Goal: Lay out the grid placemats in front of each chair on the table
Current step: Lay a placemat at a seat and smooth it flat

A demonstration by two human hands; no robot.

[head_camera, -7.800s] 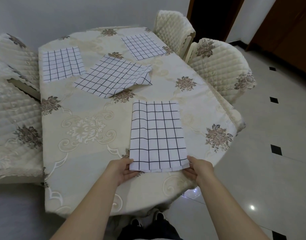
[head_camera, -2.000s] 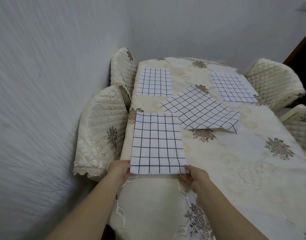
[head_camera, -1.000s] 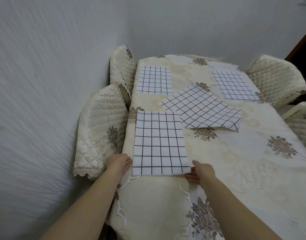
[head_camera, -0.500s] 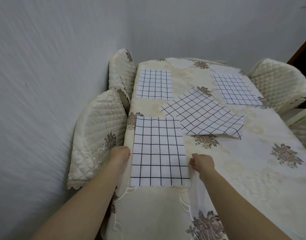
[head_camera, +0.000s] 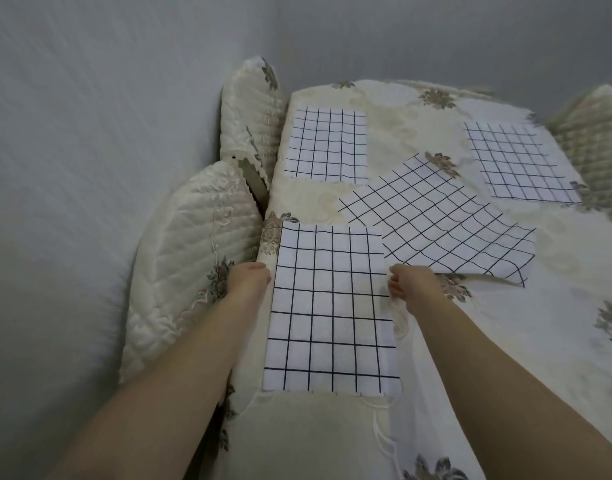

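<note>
White grid placemat [head_camera: 330, 306] is lying flat on the bench [head_camera: 505, 327] between the hands. The left hand [head_camera: 249, 279] and right hand [head_camera: 413, 284] are touching its opposite side edges; whether they are pinching it cannot be told.

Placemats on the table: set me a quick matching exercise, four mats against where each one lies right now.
Mats:
1 near placemat
2 far-left placemat
3 middle placemat
4 far-right placemat

Places:
A askew, mid-table
B between left hand and right hand
C by the far wall-side chair
D by the right-side chair

Pairs: 1-B, 2-C, 3-A, 4-D.
</note>
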